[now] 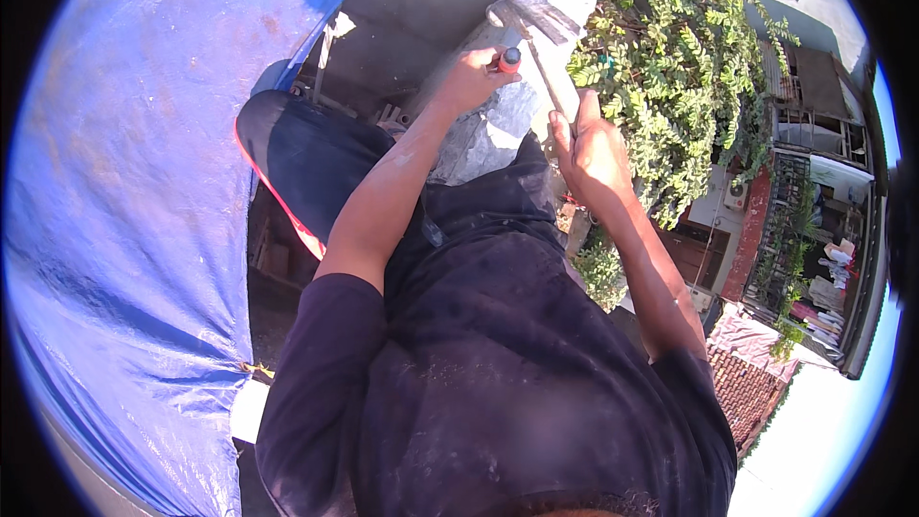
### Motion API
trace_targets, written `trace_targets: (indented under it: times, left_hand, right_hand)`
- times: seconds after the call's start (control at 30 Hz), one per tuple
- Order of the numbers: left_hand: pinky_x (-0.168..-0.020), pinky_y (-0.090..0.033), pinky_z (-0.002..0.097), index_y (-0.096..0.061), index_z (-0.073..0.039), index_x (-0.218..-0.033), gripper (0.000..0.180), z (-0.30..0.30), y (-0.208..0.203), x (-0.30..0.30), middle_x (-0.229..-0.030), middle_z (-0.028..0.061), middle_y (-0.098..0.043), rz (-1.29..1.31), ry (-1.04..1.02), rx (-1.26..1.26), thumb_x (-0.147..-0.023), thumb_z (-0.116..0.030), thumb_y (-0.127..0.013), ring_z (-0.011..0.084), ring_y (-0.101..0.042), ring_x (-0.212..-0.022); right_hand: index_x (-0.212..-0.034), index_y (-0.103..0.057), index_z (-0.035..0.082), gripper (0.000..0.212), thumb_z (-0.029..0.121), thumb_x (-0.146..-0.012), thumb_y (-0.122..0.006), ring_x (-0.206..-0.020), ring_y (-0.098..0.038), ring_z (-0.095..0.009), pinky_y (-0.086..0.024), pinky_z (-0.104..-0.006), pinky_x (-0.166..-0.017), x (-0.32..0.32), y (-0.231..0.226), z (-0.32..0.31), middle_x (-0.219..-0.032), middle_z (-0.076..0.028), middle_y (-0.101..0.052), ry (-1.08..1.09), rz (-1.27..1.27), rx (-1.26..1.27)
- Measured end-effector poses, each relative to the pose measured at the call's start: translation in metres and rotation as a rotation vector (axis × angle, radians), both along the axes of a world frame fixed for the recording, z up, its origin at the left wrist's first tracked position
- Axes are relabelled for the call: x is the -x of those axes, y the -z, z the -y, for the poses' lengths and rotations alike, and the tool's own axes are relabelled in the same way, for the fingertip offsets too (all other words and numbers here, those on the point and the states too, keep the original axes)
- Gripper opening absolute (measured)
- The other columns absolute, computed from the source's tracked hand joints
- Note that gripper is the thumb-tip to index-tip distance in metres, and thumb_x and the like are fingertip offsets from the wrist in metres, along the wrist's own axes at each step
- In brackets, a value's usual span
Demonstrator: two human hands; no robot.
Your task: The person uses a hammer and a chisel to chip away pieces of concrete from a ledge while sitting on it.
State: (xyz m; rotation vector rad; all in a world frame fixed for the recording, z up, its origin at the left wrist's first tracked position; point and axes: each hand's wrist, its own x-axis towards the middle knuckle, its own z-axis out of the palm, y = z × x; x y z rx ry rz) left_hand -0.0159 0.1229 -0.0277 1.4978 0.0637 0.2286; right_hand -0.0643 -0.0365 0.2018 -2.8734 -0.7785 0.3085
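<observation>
My left hand is closed around a red-handled tool with a dark round end cap. Its lower part is hidden by the hand, so I cannot tell whether it is a chisel or a screwdriver. In my right hand is a claw hammer, gripped low on its handle. The hammer's head is raised beyond the red handle and apart from it. Beneath both hands runs a rough pale concrete wall top, which I sit astride.
A big blue tarp spreads along my left side. Leafy green branches grow close by the wall on the right. Farther right and well below are houses, a balcony with laundry, and a tiled roof.
</observation>
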Motion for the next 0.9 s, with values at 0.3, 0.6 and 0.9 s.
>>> trace_targets:
  times: [0.3, 0.6, 0.9]
  left_hand:
    - [-0.081, -0.054, 0.0335, -0.07, -0.004, -0.115, 0.036, -0.003, 0.002, 0.003, -0.097, 0.0108, -0.075, 0.068, -0.037, 0.016, -0.084, -0.02, -0.081, 0.0176, -0.07, -0.09]
    - [-0.086, -0.054, 0.0301, -0.07, -0.001, -0.115, 0.034, -0.007, 0.016, 0.004, -0.102, 0.0074, -0.075, 0.027, -0.043, 0.061, -0.085, -0.014, -0.08, 0.0121, -0.069, -0.095]
    - [-0.09, -0.054, 0.0313, -0.069, 0.0, -0.118, 0.034, 0.001, 0.002, 0.0, -0.104, 0.008, -0.074, -0.04, 0.025, -0.229, -0.087, -0.009, -0.077, 0.0136, -0.068, -0.096]
  right_hand:
    - [-0.116, -0.048, -0.005, 0.04, 0.032, -0.103, -0.056, -0.078, -0.065, -0.053, -0.049, -0.0584, -0.071, 0.021, -0.011, -0.006, -0.076, -0.032, -0.065, 0.139, -0.055, -0.156]
    - [-0.107, -0.049, -0.007, 0.031, 0.022, -0.102, -0.06, -0.067, -0.066, -0.047, -0.049, -0.051, -0.058, 0.009, -0.026, -0.01, -0.065, -0.028, -0.062, 0.038, -0.053, -0.289]
    - [-0.116, -0.052, -0.001, 0.037, 0.034, -0.104, -0.053, -0.081, -0.067, -0.049, -0.049, -0.056, -0.072, -0.023, 0.007, 0.011, -0.078, -0.029, -0.066, -0.017, -0.031, 0.09]
